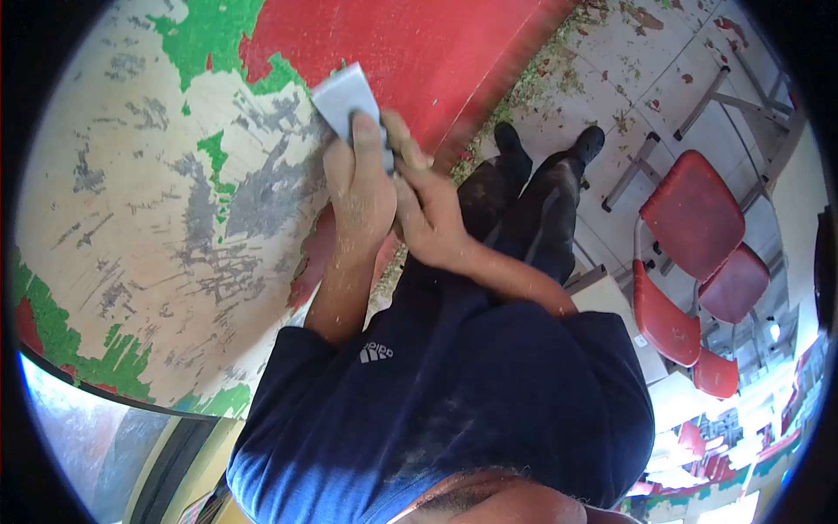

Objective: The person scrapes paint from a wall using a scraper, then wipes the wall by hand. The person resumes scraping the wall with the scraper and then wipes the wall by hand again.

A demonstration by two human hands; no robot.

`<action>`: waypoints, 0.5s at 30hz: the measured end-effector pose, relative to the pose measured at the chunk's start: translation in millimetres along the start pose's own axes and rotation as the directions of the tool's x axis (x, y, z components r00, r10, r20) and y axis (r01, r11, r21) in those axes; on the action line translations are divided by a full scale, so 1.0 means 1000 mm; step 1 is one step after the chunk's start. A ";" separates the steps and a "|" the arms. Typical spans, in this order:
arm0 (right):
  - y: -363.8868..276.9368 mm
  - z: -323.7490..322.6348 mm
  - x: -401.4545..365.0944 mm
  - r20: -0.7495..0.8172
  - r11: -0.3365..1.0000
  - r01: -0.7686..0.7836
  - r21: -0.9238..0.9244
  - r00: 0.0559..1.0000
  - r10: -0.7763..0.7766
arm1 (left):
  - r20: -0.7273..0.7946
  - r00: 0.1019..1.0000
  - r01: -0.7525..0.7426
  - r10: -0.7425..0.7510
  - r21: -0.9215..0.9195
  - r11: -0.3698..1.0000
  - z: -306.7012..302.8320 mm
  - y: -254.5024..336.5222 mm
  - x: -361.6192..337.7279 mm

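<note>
A flat scraper with a broad grey metal blade [345, 98] is pressed against the painted surface. My left hand [362, 188] is closed around its lower part, one finger lying along the blade. From the other side my right hand [429, 214] grips the same tool, its fingers wrapped near the handle. Most of the handle is hidden by both hands. Under the blade, the curved tabletop-like surface [166, 227] shows pale, grey-scuffed base, with green paint [214, 35] and red paint [375, 44] still on it. Dust coats both hands and forearms.
Paint flakes [559, 79] litter the tiled floor [672, 52] beside the surface's edge. My feet in dark shoes [589, 144] stand there. Red chairs [694, 214] with metal frames are at the right, near a pale table [799, 188].
</note>
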State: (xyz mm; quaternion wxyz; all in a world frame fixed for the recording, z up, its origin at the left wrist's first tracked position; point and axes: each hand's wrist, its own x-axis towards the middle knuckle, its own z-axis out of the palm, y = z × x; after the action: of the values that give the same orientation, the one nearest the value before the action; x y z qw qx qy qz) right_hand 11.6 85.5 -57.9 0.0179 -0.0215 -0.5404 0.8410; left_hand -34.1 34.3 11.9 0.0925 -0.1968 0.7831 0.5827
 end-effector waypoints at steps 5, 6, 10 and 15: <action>0.010 -0.005 -0.023 0.044 0.990 0.033 -0.133 0.999 -0.028 | 0.041 0.998 0.049 -0.044 -0.134 0.990 -0.002 -0.005 -0.006; 0.004 -0.003 -0.026 0.048 0.994 -0.094 -0.058 0.994 0.097 | 0.021 0.996 0.089 -0.087 -0.140 0.986 0.001 -0.009 -0.007; -0.008 -0.011 -0.001 0.094 0.975 -0.220 0.014 0.972 0.218 | 0.025 0.996 0.085 -0.082 -0.162 0.983 0.008 0.002 0.002; 0.004 -0.011 -0.015 0.048 0.993 -0.086 -0.084 0.995 0.091 | -0.028 0.992 0.117 -0.122 -0.144 0.983 0.008 -0.012 -0.002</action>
State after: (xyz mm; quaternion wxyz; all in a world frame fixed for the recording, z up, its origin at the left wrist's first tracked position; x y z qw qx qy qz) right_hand 27.3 93.0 -65.9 -0.0343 -0.0242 -0.5732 0.8184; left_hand -27.8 39.6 -0.1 0.0985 -0.2602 0.7278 0.6268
